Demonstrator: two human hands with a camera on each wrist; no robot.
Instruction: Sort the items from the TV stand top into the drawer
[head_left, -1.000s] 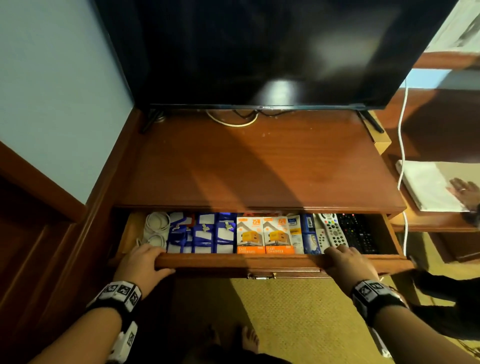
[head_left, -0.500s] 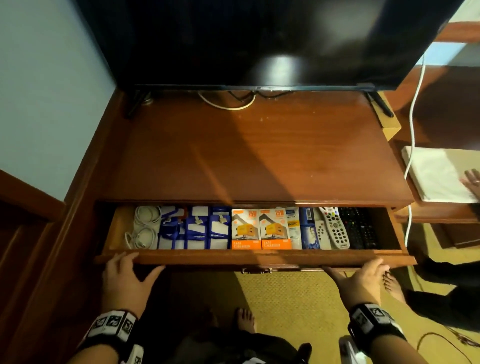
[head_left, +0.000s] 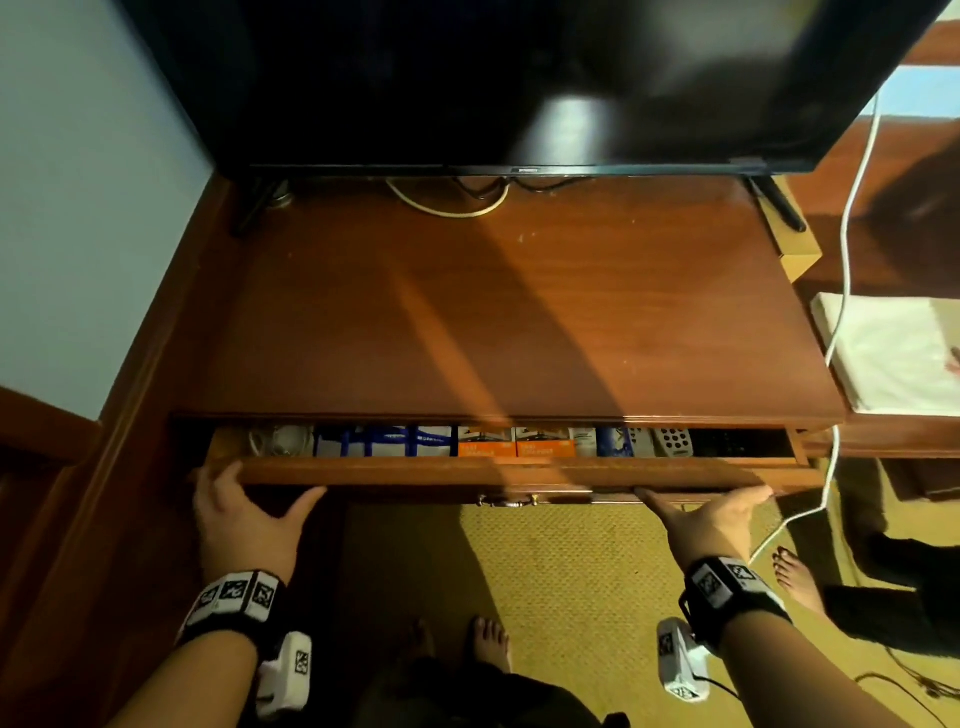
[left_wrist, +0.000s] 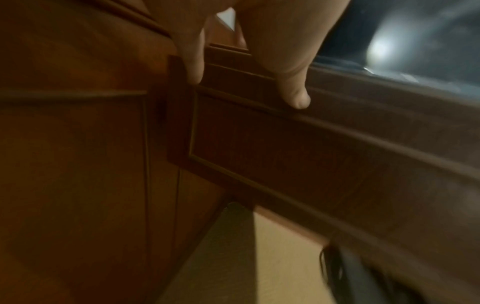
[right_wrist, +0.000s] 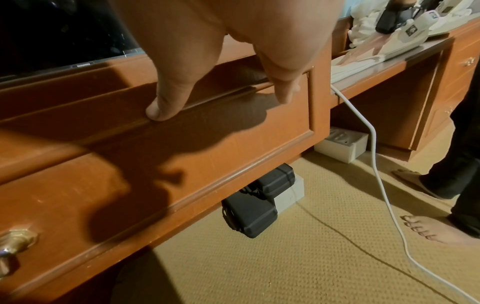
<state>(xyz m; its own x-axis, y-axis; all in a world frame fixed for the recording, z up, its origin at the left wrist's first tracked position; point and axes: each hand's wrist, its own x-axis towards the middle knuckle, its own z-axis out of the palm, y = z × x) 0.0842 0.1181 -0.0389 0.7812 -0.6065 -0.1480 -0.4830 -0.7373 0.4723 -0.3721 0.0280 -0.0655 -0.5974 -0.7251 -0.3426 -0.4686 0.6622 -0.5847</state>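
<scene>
Two flat, open-fingered hands, left hand (head_left: 244, 525) and right hand (head_left: 711, 522), press the panelled wooden drawer front (head_left: 519, 472). Orange boxes (head_left: 517, 442) and a grey remote (head_left: 672, 442) show inside. A white cable (head_left: 844, 270) hangs right of the glossy TV stand top (head_left: 493, 312).

1. Head view: dim, warm light; a bright band crossed the TV stand top (head_left: 519, 312) between broad shadows, and a soft glare patch sat on the television screen (head_left: 571, 124). Straight edges bowed toward the frame borders.
2. Left wrist view: darkest and noisiest picture; the drawer front (left_wrist: 311, 154) smeared with blur toward the right, and a hazy highlight glowed at far right.
3. Right wrist view: brightest and sharpest; the right hand (right_wrist: 233, 41) cast a hard shadow on the lit wood.
</scene>
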